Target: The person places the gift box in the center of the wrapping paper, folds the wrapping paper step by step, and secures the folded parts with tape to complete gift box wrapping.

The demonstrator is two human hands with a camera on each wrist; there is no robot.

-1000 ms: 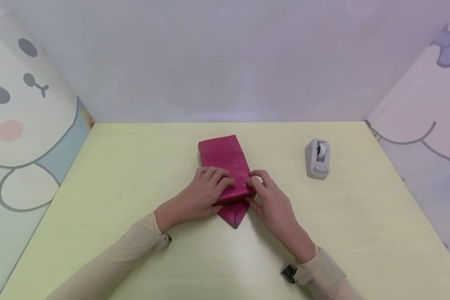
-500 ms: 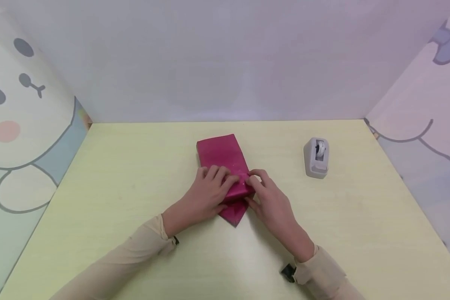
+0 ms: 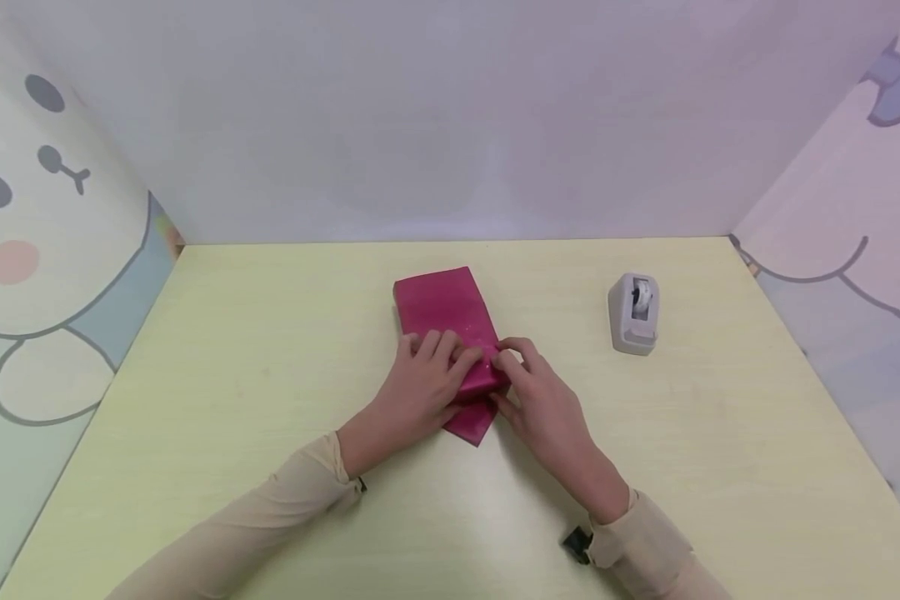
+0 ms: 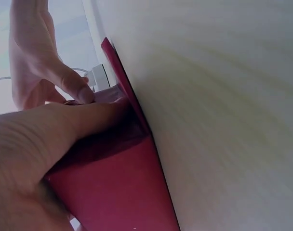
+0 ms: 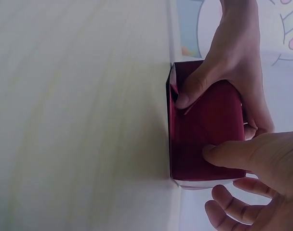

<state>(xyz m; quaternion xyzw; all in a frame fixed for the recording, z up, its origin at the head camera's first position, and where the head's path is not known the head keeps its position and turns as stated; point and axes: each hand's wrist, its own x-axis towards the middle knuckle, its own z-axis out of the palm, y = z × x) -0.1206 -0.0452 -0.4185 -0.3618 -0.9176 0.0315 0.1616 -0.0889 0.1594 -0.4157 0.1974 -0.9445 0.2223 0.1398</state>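
A box wrapped in dark red paper (image 3: 442, 302) lies on the table, slanting away from me. From its near end a pointed paper flap (image 3: 474, 423) sticks out along the tabletop. My left hand (image 3: 412, 398) grips the near left part, fingers bent over the top. Its thumb (image 5: 192, 91) presses into the fold at the box's end, in the right wrist view. My right hand (image 3: 551, 412) holds the near right corner, with fingers at the top edge and its thumb (image 5: 228, 153) against the end face. The left wrist view shows the flap standing out beneath the left thumb.
A grey tape dispenser (image 3: 633, 315) with a roll of clear tape stands at the back right of the pale yellow table (image 3: 270, 317). A plain wall (image 3: 450, 125) rises behind, and printed cartoon panels flank both sides.
My left hand has slid a little to the right across the near end. The flap's tip has shifted slightly right and shows less. The right hand stays nearly still.
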